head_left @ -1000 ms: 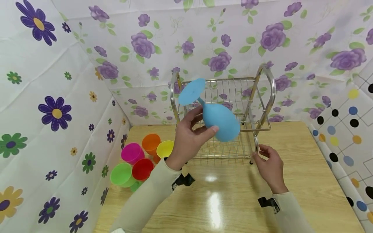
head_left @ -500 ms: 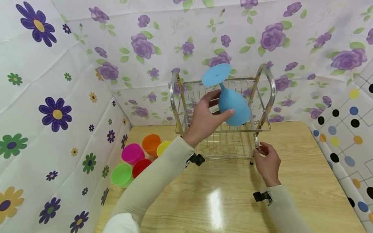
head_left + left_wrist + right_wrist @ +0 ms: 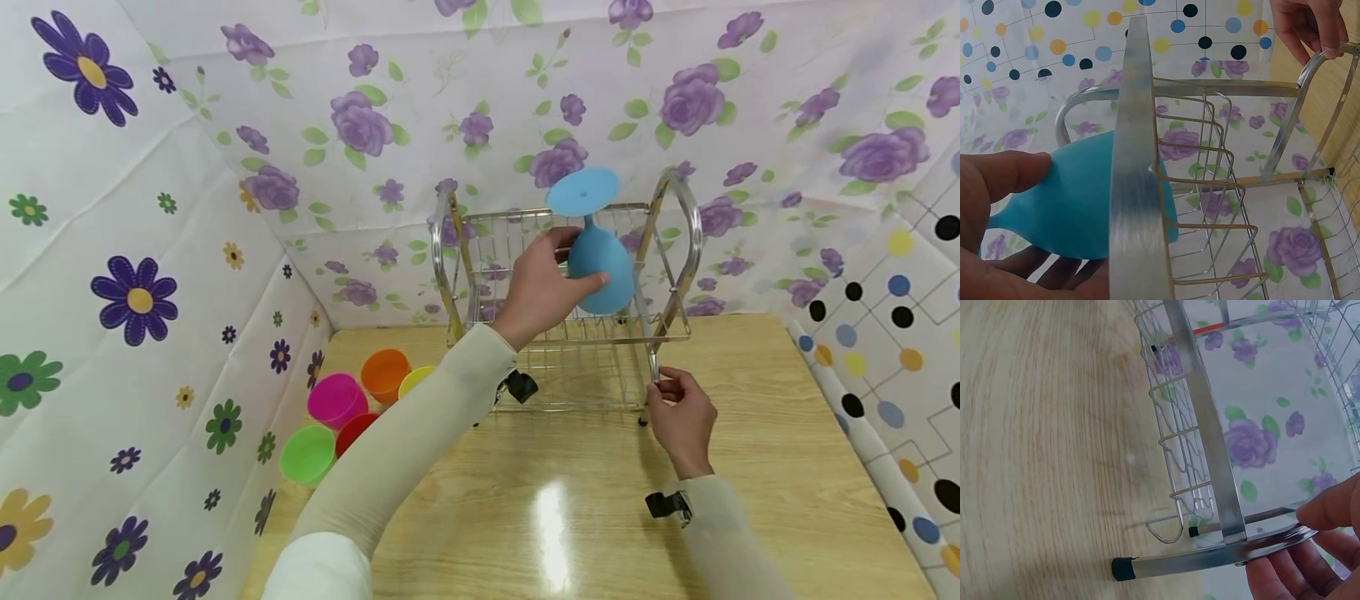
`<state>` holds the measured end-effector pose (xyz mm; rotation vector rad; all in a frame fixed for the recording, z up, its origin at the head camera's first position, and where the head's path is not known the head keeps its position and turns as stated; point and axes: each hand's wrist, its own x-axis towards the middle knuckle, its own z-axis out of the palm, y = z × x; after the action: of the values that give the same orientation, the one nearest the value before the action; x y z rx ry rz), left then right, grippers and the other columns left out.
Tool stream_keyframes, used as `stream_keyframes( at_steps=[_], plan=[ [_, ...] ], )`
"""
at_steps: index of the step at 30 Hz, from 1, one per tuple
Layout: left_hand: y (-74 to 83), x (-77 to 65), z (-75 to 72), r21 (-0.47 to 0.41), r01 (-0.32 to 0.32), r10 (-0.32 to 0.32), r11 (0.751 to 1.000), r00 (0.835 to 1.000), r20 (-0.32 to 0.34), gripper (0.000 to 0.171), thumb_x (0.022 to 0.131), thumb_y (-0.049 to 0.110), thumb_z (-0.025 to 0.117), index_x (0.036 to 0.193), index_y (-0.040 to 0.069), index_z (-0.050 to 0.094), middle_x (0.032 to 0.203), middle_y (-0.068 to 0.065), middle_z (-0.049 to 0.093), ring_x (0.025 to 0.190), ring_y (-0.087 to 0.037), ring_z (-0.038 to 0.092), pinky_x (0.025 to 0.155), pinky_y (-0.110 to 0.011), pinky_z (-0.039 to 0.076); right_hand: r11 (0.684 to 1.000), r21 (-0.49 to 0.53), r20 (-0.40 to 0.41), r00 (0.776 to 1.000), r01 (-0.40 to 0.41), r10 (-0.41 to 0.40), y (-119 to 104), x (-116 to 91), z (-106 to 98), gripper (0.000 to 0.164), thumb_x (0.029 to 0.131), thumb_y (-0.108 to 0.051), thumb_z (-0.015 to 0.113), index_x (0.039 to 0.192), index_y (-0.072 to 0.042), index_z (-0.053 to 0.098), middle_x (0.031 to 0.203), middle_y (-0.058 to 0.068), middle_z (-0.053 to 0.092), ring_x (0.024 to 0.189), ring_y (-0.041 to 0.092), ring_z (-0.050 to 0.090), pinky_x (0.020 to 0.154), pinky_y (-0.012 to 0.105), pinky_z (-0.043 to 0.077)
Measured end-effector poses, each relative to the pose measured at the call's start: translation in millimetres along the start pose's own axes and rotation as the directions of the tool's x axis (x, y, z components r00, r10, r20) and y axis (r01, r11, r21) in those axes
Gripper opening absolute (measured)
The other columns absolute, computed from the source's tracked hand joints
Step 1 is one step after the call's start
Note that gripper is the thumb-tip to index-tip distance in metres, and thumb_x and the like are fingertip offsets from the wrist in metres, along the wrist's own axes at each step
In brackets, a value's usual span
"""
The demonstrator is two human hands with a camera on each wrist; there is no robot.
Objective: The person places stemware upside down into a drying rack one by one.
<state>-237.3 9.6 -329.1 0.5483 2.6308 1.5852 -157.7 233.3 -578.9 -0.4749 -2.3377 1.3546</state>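
The left hand holds a blue goblet by its bowl, the thumb on the near side and the fingers curled around the far side. The right hand pinches the lower right side frame of the metal dish rack, its thumb on one side of the tube and its fingers on the other. The goblet is upside down, foot uppermost, at the upper tier of the rack; whether its rim touches the wires I cannot tell. Compared with a second ago, the goblet is farther right and its stem, tilted steeply then, is now nearly upright, while the right hand remains at the same part of the frame. In the left wrist view, the rack's flat rail crosses in front of the bowl and hides part of it. To the left on the wooden table, a green cup, a magenta cup, an orange cup, a red cup and a yellow cup are grouped close together, the left sleeve covering part of the red and yellow ones. Behind the rack hangs a floral cloth.
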Motion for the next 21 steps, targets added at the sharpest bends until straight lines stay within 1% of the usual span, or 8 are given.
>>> stream_keyframes(
  at_steps=[5,9,12,16,21],
  plan=[
    [1.3,7.7,7.7,0.066,0.011,-0.014,0.998,0.999,0.041,0.071,0.096,0.025,0.08,0.158,0.014,0.047,0.154,-0.007,0.055,0.142,-0.026,0.055,0.11,-0.042,0.056,0.999,0.001,-0.025,0.999,0.046,-0.046,1.7,0.5,1.8,0.03,0.098,-0.013,0.072,0.129,-0.01,0.073,0.102,0.011,0.077,0.08,-0.009,0.059,0.07,0.006,0.046],
    [2.8,12.0,17.2,0.097,0.02,-0.025,0.995,0.998,0.052,0.071,0.096,0.025,0.081,0.158,0.014,0.048,0.152,-0.007,0.056,0.14,-0.025,0.057,0.107,-0.039,0.058,0.996,-0.012,-0.044,0.995,0.084,-0.084,2.4,0.6,1.8,0.03,0.097,-0.01,0.073,0.128,-0.009,0.074,0.1,0.013,0.078,0.078,-0.015,0.056,0.068,0.003,0.043],
    [3.6,14.5,24.4,0.113,0.023,-0.03,0.993,0.998,0.058,0.071,0.095,0.025,0.082,0.157,0.014,0.049,0.152,-0.007,0.056,0.136,-0.025,0.059,0.103,-0.038,0.06,0.995,-0.023,-0.043,0.994,0.096,-0.097,2.3,0.0,1.8,0.031,0.097,-0.01,0.074,0.128,-0.009,0.074,0.1,0.013,0.078,0.078,-0.015,0.056,0.068,0.002,0.043],
    [5.1,17.6,33.2,0.129,0.02,-0.028,0.991,0.998,0.065,0.07,0.095,0.024,0.082,0.156,0.013,0.05,0.152,-0.007,0.057,0.132,-0.025,0.062,0.1,-0.037,0.061,0.996,-0.023,-0.033,0.995,0.089,-0.09,2.0,0.3,0.4,0.031,0.098,-0.011,0.073,0.129,-0.01,0.074,0.101,0.012,0.079,0.081,-0.006,0.062,0.069,0.003,0.044],
    [5.9,19.4,40.4,0.143,0.026,-0.035,0.989,0.997,0.062,0.069,0.094,0.023,0.083,0.154,0.011,0.051,0.151,-0.008,0.058,0.131,-0.026,0.063,0.1,-0.037,0.061,0.997,-0.018,-0.015,0.998,0.069,-0.069,0.5,0.1,0.9,0.031,0.1,-0.014,0.072,0.131,-0.01,0.072,0.101,0.011,0.079,0.085,0.015,0.073,0.07,0.004,0.044]
  ],
)
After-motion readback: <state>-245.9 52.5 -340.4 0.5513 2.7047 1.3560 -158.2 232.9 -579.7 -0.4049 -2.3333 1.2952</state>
